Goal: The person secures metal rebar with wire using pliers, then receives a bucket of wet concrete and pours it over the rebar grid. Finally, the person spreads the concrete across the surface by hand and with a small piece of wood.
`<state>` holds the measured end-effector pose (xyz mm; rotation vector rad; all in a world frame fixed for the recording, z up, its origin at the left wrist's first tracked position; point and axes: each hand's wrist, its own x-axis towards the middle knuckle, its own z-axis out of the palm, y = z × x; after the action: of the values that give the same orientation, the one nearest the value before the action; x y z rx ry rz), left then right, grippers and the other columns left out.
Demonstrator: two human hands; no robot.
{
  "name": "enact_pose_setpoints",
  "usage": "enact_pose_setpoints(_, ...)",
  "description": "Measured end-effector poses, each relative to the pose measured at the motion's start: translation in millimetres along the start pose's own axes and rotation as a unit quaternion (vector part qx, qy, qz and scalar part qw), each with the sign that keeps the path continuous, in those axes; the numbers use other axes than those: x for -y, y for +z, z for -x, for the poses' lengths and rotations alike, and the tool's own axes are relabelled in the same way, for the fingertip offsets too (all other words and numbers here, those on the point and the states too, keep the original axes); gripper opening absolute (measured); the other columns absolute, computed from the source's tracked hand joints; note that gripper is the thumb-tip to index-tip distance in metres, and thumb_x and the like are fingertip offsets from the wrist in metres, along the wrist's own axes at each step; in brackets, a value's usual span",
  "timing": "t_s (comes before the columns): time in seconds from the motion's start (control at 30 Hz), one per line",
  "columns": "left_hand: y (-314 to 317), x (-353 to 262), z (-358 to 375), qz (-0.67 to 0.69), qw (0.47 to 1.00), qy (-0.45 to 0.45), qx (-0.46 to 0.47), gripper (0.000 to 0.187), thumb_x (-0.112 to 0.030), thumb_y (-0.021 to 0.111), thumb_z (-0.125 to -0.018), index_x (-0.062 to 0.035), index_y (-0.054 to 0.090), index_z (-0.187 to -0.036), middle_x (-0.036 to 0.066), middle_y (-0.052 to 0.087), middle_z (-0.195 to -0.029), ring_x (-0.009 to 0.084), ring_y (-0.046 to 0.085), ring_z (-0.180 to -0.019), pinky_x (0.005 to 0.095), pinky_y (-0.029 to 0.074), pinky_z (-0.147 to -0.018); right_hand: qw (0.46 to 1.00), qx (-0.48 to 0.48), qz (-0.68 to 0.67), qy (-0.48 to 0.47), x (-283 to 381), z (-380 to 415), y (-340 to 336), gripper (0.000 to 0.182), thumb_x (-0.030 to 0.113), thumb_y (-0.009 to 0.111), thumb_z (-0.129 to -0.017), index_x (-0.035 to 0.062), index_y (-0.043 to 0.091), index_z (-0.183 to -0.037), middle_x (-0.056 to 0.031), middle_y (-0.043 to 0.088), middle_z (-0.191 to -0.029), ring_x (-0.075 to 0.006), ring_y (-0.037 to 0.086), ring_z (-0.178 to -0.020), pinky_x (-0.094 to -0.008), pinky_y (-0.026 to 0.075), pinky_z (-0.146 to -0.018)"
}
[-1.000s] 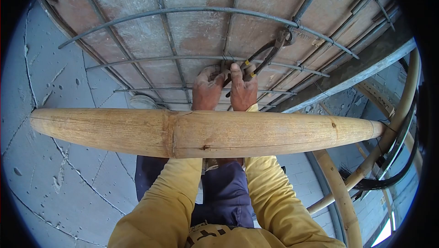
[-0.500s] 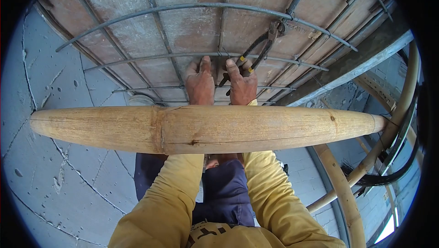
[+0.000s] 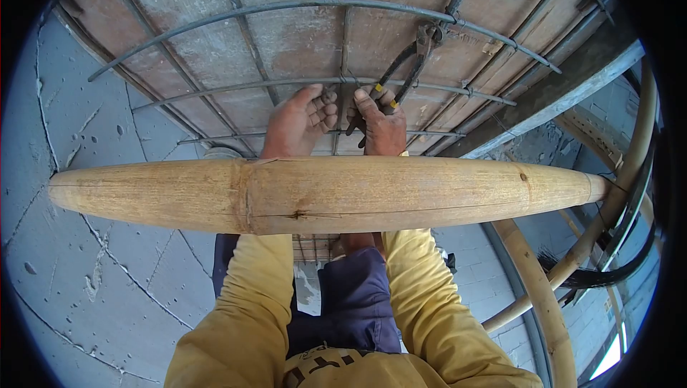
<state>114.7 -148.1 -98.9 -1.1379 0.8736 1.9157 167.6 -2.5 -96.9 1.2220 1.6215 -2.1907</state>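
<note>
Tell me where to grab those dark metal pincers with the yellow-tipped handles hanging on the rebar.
Probably by the two long handles near their yellow tips, coming from below beside the right hand: the head is hooked over a rebar rod, so only the handles hang free.

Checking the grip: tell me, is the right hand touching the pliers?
Touching. The head view shows the right hand with its fingers wrapped around the pliers handles.

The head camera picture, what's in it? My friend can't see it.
Two bare hands reach over a thick bamboo pole to a rebar grid. The right hand grips pincers; the left hand is open beside it.
</note>
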Motion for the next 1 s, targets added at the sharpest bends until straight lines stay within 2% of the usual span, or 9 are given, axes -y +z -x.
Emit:
enact_pose_setpoints(0.2,-2,-1,-8,0.166,0.977,-0.116,0.066,0.011,-0.012,0.063,-0.094,-0.003,0.058,-0.099,0.006,0.06,-0.087,0.0157,0.058,-0.081,0.0326,0.051,-0.074,0.993,-0.068,-0.094,0.02,1,7,15,0.028,0.018,0.071,-0.087,-0.0041,0.066,-0.103,-0.0076,0.068,-0.087,-0.0128,0.06,-0.076,-0.0259,0.049,-0.07)
enact_pose_setpoints(0.4,-8,12,-16,0.282,0.928,-0.156,0.185,0.019,-0.013,0.059,-0.096,0.0021,0.057,-0.108,0.01,0.063,-0.099,0.0173,0.061,-0.09,0.0262,0.054,-0.073,0.99,-0.084,-0.111,0.017,12,17,26,0.027,0.016,0.07,-0.087,-0.0043,0.066,-0.104,-0.0091,0.069,-0.091,-0.0147,0.064,-0.082,-0.0255,0.05,-0.073)
enact_pose_setpoints(0.5,-6,13,-7,0.185,0.955,-0.103,0.207,0.021,-0.013,0.06,-0.096,0.0016,0.058,-0.111,0.011,0.064,-0.103,0.0184,0.062,-0.092,0.0241,0.054,-0.073,0.997,-0.062,-0.051,-0.008,7,18,19,0.025,0.016,0.07,-0.087,-0.0033,0.068,-0.103,-0.0094,0.07,-0.092,-0.0157,0.065,-0.082,-0.0263,0.05,-0.073)
enact_pose_setpoints(0.6,2,23,-1,0.101,0.989,0.01,0.103,0.02,-0.011,0.064,-0.093,0.0001,0.061,-0.109,0.01,0.068,-0.098,0.0146,0.062,-0.079,0.0213,0.052,-0.066,0.995,-0.043,-0.037,-0.08,-11,15,21,0.026,0.019,0.072,-0.085,-0.0014,0.07,-0.101,-0.0097,0.07,-0.09,-0.0157,0.065,-0.081,-0.0273,0.05,-0.073)
enact_pose_setpoints(0.7,9,29,5,0.001,0.99,0.142,0.015,0.023,-0.012,0.068,-0.09,-0.0013,0.063,-0.11,0.006,0.069,-0.091,0.0131,0.062,-0.076,0.0225,0.05,-0.065,0.997,-0.061,-0.03,-0.035,-9,14,20,0.027,0.021,0.073,-0.084,0.0001,0.071,-0.101,-0.0097,0.07,-0.087,-0.0153,0.064,-0.079,-0.0277,0.049,-0.073)
enact_pose_setpoints(0.73,7,30,5,-0.028,0.988,0.153,0.021,0.025,-0.011,0.068,-0.09,-0.0008,0.062,-0.111,0.006,0.068,-0.092,0.0118,0.06,-0.075,0.0222,0.049,-0.065,0.997,-0.07,-0.026,0.001,-5,13,20,0.028,0.022,0.074,-0.083,0.0005,0.071,-0.101,-0.0097,0.07,-0.086,-0.0152,0.063,-0.079,-0.0278,0.049,-0.073)
enact_pose_setpoints(0.8,3,30,6,-0.089,0.98,0.174,0.032,0.028,-0.011,0.069,-0.09,0.0004,0.061,-0.114,0.006,0.067,-0.094,0.009,0.057,-0.073,0.0217,0.047,-0.064,0.998,-0.065,-0.012,-0.011,-8,10,17,0.028,0.023,0.074,-0.083,0.0004,0.071,-0.1,-0.0092,0.07,-0.086,-0.0147,0.062,-0.078,-0.0274,0.049,-0.072)
enact_pose_setpoints(0.93,18,25,15,-0.235,0.945,0.223,-0.039,0.025,-0.009,0.071,-0.087,0.0016,0.066,-0.109,0.005,0.068,-0.09,0.0067,0.054,-0.07,0.0205,0.046,-0.064,0.996,-0.062,0.007,-0.057,-17,3,16,0.026,0.021,0.075,-0.083,0.0,0.07,-0.099,-0.0079,0.07,-0.085,-0.0138,0.062,-0.075,-0.026,0.048,-0.067)
enact_pose_setpoints(1.0,25,24,20,-0.267,0.936,0.222,-0.059,0.023,-0.009,0.071,-0.087,0.0024,0.067,-0.107,0.005,0.068,-0.089,0.0061,0.054,-0.069,0.0202,0.045,-0.065,0.995,-0.077,-0.05,-0.043,-23,4,23,0.025,0.019,0.074,-0.084,0.0004,0.069,-0.099,-0.0083,0.069,-0.086,-0.0138,0.062,-0.076,-0.0257,0.048,-0.066)
